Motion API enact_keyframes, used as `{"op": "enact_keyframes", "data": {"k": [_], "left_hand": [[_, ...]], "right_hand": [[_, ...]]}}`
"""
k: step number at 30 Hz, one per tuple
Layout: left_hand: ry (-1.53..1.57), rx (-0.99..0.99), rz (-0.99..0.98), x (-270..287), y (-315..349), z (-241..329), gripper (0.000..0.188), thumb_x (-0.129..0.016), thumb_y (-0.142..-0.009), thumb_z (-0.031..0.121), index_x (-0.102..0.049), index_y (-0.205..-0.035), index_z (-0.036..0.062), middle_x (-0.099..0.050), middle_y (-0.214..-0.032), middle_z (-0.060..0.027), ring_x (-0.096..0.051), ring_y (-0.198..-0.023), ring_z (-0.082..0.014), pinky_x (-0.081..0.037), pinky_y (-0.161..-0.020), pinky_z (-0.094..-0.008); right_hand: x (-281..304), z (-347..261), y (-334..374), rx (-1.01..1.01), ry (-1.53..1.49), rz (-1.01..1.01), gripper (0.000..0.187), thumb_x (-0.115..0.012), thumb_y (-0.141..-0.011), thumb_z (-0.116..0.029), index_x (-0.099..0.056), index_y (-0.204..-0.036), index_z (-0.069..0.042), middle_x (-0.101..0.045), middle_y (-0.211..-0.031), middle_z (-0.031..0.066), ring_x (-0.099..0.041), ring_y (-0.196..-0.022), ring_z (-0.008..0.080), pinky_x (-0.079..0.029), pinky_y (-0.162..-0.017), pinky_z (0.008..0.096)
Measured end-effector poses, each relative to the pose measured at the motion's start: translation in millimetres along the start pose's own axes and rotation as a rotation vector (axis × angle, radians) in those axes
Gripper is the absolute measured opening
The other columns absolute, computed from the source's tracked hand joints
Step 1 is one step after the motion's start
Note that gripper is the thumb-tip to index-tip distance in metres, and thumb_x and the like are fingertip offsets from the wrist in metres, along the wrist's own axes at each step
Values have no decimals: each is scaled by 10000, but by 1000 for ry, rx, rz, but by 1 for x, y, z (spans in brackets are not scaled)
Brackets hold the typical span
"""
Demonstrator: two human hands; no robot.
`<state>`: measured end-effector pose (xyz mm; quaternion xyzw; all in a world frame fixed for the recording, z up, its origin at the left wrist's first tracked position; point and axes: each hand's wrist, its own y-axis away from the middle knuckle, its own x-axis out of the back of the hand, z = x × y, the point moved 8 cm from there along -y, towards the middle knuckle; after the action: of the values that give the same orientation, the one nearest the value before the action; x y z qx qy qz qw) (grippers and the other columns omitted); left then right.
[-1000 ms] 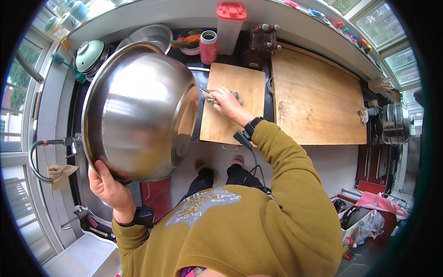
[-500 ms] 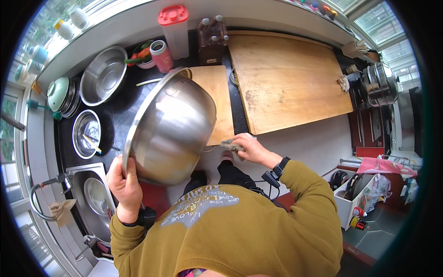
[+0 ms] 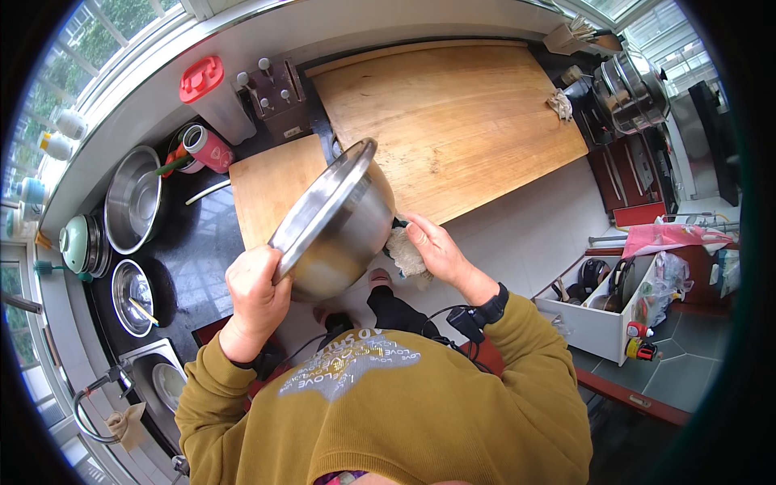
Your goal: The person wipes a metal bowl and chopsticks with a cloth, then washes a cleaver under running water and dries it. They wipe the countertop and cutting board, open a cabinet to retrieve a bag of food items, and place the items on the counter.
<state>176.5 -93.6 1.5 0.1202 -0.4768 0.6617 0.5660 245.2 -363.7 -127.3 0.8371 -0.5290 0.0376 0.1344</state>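
My left hand (image 3: 257, 295) is closed on the rim of a large steel bowl (image 3: 349, 234), which hangs tilted in front of my body above the floor. My right hand (image 3: 443, 255) is closed around a pale, crumpled cloth (image 3: 406, 252). That cloth lies against or very near the bowl's outer right side; exact contact cannot be made out. Most of the bowl's inside is hidden by its turned rim.
Ahead lie a large wooden board (image 3: 453, 121) and a smaller cutting board (image 3: 271, 182). Steel bowls (image 3: 133, 198) line the left counter beyond the sink (image 3: 145, 373). A pink jar (image 3: 208, 149) stands near a lidded container (image 3: 218, 101). An open drawer (image 3: 582, 323) juts out at right.
My left hand has moved right with the bowl, whose rim has turned. My right hand has brought the cloth up to the bowl's side. The whole view has swung rightward.
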Motion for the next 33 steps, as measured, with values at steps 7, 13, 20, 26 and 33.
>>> {"op": "enact_keyframes", "data": {"k": [7,13,20,26,33], "left_hand": [[-91,-177,-105,-39,-4,6,243,-730,-589,55,-548,-751,69,-510,-679,-86,-553,-620,-288,-457,-583,-381],[-145,-218,-167,-51,12,2,265,-765,-619,135,-537,-750,105,-477,-694,-43,-549,-636,-228,-449,-587,-341],[-189,-245,-242,-56,51,-14,303,-780,-669,265,-530,-766,123,-474,-725,-31,-541,-667,-207,-428,-618,-327],[-306,-149,-343,-66,82,-49,301,-770,-641,217,-551,-833,138,-518,-838,-31,-554,-838,-223,-417,-791,-372],[-419,123,-355,-57,100,-79,573,-845,-581,204,-611,-1091,90,-536,-1241,-91,-493,-1215,-278,-347,-1082,-456]], "right_hand": [[-2,54,-23,-269,-233,-156,744,-370,-1028,-634,-628,-1193,45,-662,-1091,96,-573,-1024,154,-463,-929,306],[-20,72,-43,-415,-288,-343,781,-351,-1010,-668,-564,-1349,4,-663,-1151,95,-624,-994,137,-532,-855,295],[-23,71,-51,-477,-338,-297,851,-254,-1001,-703,-469,-1449,-12,-589,-1348,120,-576,-1202,194,-476,-1025,328],[-41,54,-56,-457,-344,-319,714,-359,-1043,-594,-452,-1454,-18,-569,-1362,119,-567,-1203,182,-469,-1030,330],[-55,54,-60,-462,-423,-276,417,-581,-1007,-330,-600,-1265,-3,-677,-1068,56,-646,-896,124,-543,-754,277]]}}
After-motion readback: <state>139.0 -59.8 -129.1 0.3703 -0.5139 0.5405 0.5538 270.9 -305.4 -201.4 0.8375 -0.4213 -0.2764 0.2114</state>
